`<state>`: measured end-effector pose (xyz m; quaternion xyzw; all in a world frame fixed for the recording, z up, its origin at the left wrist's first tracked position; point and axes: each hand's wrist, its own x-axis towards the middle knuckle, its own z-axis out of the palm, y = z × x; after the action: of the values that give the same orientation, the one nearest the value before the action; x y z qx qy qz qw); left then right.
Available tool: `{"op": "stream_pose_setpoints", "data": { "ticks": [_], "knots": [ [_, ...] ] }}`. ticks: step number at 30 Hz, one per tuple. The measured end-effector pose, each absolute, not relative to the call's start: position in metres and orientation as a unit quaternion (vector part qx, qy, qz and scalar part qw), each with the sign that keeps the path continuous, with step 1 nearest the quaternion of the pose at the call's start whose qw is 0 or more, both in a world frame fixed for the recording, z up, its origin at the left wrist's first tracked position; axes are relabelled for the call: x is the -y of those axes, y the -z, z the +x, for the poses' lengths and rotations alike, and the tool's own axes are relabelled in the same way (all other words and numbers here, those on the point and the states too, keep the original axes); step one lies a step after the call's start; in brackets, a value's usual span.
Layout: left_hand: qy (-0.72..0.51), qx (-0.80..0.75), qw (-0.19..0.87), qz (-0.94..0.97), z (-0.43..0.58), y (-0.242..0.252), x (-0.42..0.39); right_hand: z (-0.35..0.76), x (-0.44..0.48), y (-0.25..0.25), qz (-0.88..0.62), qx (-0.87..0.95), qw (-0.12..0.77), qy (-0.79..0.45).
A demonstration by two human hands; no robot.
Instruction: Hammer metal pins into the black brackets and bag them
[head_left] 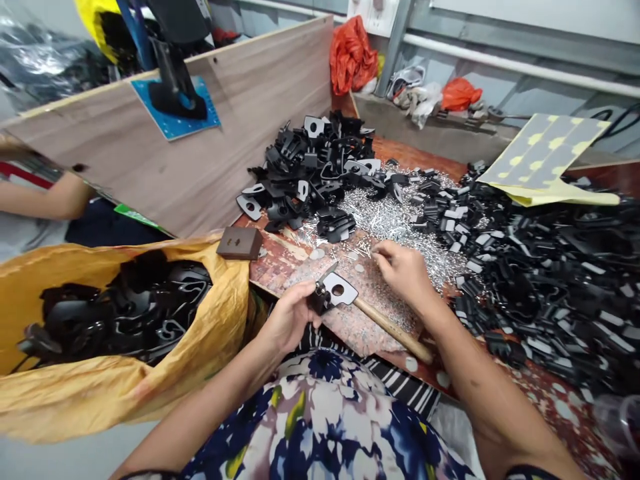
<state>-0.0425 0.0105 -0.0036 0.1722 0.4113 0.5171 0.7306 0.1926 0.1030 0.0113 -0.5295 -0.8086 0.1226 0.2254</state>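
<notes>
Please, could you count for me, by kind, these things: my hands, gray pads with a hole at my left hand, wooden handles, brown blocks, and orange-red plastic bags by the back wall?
Hands, left hand and right hand: 2
Gray pad: 1
Wooden handle: 1
Brown block: 1
Orange-red bags: 2
Total: 7

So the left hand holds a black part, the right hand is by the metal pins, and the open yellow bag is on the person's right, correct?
Not quite: the head view shows the open yellow bag on the person's left. The left hand holds a black part; the right hand is by the metal pins.
</notes>
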Motion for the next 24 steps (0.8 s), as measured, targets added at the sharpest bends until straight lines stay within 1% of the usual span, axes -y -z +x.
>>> {"op": "stream_pose_setpoints", "data": {
  "ticks": [3, 4, 6, 11, 17, 24],
  "knots": [
    [-0.511, -0.409, 0.737, 0.165, -0.038, 0.004, -0.015, 0.181, -0.062, -0.024, -0.476, 0.742, 0.39, -0.268],
    [-0.507, -0.405, 0.741, 0.172, -0.035, 0.004, -0.016, 0.173, -0.05, -0.027, -0.445, 0.727, 0.428, -0.302],
    [-0.502, -0.393, 0.749, 0.181, -0.03, 0.003, -0.016, 0.158, -0.034, -0.028, -0.398, 0.725, 0.464, -0.316],
    [-0.497, -0.378, 0.762, 0.171, -0.023, 0.004, -0.013, 0.14, -0.026, -0.018, -0.404, 0.735, 0.486, -0.245],
    [-0.52, -0.371, 0.752, 0.163, -0.023, 0.008, -0.01, 0.137, -0.017, -0.019, -0.398, 0.8, 0.433, -0.123],
    [-0.524, -0.36, 0.754, 0.163, -0.021, 0.001, -0.007, 0.135, -0.02, -0.022, -0.403, 0.77, 0.46, -0.184]
  ]
}}
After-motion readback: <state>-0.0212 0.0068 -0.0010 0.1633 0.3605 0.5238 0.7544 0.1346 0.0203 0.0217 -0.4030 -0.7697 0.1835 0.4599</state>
